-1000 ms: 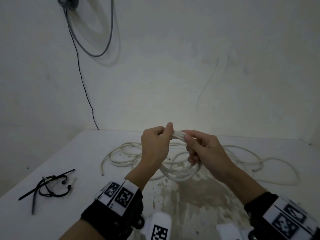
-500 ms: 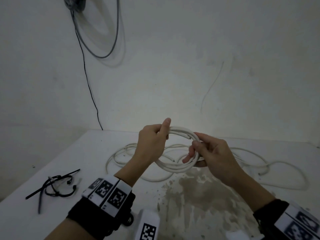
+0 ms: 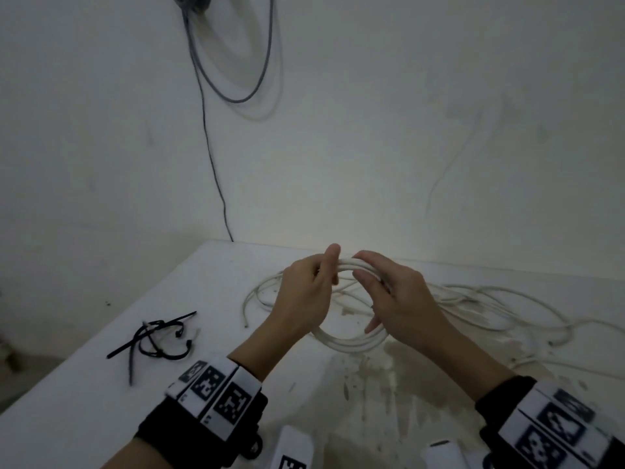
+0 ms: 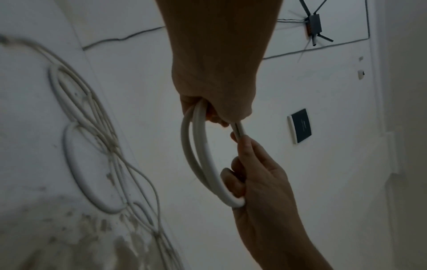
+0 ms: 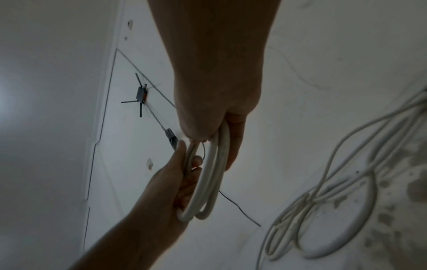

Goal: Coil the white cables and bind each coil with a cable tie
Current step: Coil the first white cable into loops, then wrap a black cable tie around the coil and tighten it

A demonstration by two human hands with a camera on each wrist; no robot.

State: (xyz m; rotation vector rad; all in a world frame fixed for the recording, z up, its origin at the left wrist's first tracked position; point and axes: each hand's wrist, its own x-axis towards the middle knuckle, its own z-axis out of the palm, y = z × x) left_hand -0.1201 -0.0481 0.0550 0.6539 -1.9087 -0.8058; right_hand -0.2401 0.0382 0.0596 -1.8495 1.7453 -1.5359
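Note:
I hold a small coil of white cable above the table, between both hands. My left hand grips the coil's left side, fingers curled round its strands. My right hand grips the right side, thumb and fingers wrapped over the loops. The coil has two or three turns. Loose white cables lie sprawled on the table behind and to the right. Black cable ties lie in a small tangle at the table's left.
The white table has a stained, worn patch in front of me. A dark cord hangs down the wall behind the table's back left corner. More loose cable loops lie under my right wrist.
Both hands have shifted round the coil; the right hand has moved up over its top right side. The coil now hangs as a rounder loop lower between the hands.

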